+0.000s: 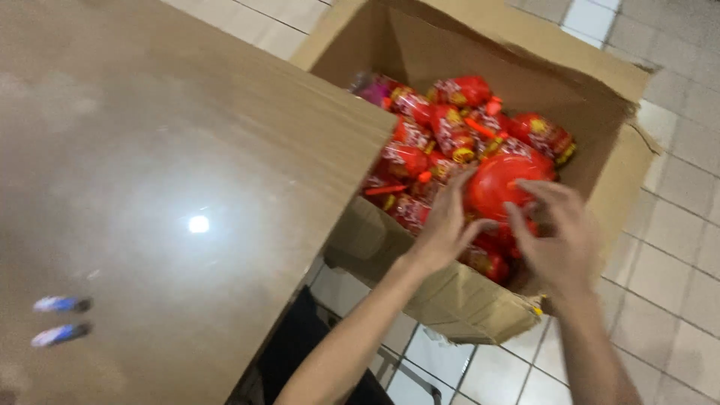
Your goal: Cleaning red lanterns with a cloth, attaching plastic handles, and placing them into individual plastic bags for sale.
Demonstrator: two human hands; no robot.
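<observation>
An open cardboard box [600, 112] stands on the tiled floor, filled with several red packaged items [450, 127]. My left hand [446, 225] and my right hand [559, 236] reach into the box together. Both close around a round red item [499, 184] lying on top of the pile, left hand on its left side, right hand on its right and lower side. The picture is blurred by motion.
A glossy brown table top [172, 187] fills the left half, its corner overlapping the box. Two small blue-and-white objects [60, 319] lie near its left edge. Pale floor tiles [675, 285] surround the box. A dark chair seat [300, 345] shows under the table.
</observation>
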